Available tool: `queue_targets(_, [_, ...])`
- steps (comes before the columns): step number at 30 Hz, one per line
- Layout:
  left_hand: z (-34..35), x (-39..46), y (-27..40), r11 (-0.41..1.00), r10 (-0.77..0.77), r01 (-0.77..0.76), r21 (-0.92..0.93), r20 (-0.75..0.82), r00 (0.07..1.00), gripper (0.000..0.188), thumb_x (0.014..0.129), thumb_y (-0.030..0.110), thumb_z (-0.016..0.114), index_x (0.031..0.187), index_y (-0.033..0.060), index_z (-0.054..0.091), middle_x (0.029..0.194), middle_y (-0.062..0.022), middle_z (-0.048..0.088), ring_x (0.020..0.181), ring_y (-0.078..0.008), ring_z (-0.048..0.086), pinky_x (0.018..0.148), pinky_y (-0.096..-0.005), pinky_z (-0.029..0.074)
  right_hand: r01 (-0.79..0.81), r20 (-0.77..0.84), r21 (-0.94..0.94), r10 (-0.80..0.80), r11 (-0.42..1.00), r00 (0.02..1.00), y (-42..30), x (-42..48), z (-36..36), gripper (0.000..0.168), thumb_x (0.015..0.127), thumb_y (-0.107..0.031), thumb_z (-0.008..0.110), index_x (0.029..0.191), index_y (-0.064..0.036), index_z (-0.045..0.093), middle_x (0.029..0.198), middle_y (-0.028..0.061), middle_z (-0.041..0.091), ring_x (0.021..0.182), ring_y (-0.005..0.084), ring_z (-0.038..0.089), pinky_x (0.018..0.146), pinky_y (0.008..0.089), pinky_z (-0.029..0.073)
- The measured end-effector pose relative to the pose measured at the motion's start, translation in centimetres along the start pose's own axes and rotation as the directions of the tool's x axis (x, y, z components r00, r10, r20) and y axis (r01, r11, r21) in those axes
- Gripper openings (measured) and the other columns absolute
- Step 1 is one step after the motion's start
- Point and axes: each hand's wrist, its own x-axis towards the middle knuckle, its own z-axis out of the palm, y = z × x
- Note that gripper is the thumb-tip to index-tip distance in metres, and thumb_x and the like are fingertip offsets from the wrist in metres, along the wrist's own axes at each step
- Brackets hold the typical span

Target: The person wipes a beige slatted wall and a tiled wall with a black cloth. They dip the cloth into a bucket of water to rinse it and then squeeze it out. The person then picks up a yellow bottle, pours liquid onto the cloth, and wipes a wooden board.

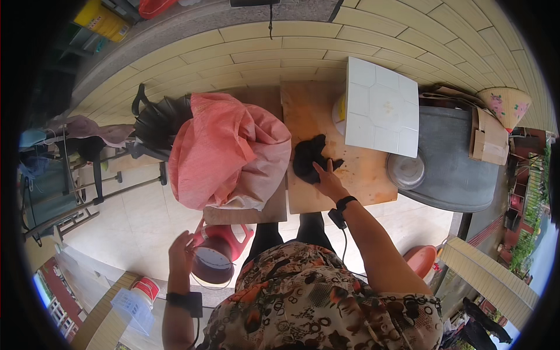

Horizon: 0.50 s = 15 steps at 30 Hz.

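My right hand [331,183] rests on a crumpled black cloth [307,162], with some fingers pressed against its near edge. Beneath the cloth lies a wooden board [302,105], stained and bearing small crumbs beside my fingers. At the lower left, my left hand [180,251] is by the rim of a dark pail [213,269] with a wire handle and liquid or a pale reflection inside. Whether the fingers grip the rim is hard to tell. A red plastic stool [239,245] shows just beyond the pail.
Left of the cloth sits a large pink woven sack [214,153]. A white tile-patterned panel [382,107] covers a pail to the right. Farther right, a metal bowl [406,171] stands on a grey tub lid [455,153] near cardboard [490,138]. A tiled wall [302,54] closes the far side.
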Motion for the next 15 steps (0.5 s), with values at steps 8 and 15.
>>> queue_targets(8, [6.2,-2.0,-12.8,0.950,-0.294,0.309,-0.055,0.188,0.937,0.037,0.094,0.009,0.051,0.130,0.0001,0.046,0.115,-0.0138,0.061,0.096,-0.0238,0.063,0.078,-0.0312,0.051,-0.024,-0.064,-0.106,0.017,0.994,0.998,-0.2,8.7,6.4,0.086,0.073,-0.013,0.069,0.148,-0.022,0.027,0.150,0.0357,0.003,0.105,0.0485,0.057,0.082,0.0441,0.054])
queue_targets(15, [7.9,0.5,-14.4,0.949,-0.299,0.309,-0.061,0.135,0.945,0.038,0.096,0.013,0.048,0.132,0.0000,0.044,0.119,-0.0154,0.060,0.104,-0.0258,0.061,0.083,-0.0348,0.050,-0.250,-0.467,-0.190,0.136,0.949,0.874,1.1,26.9,0.6,0.054,0.084,-0.020,0.056,0.134,-0.007,0.045,0.143,0.0233,0.029,0.120,0.0411,0.046,0.097,0.0566,0.034])
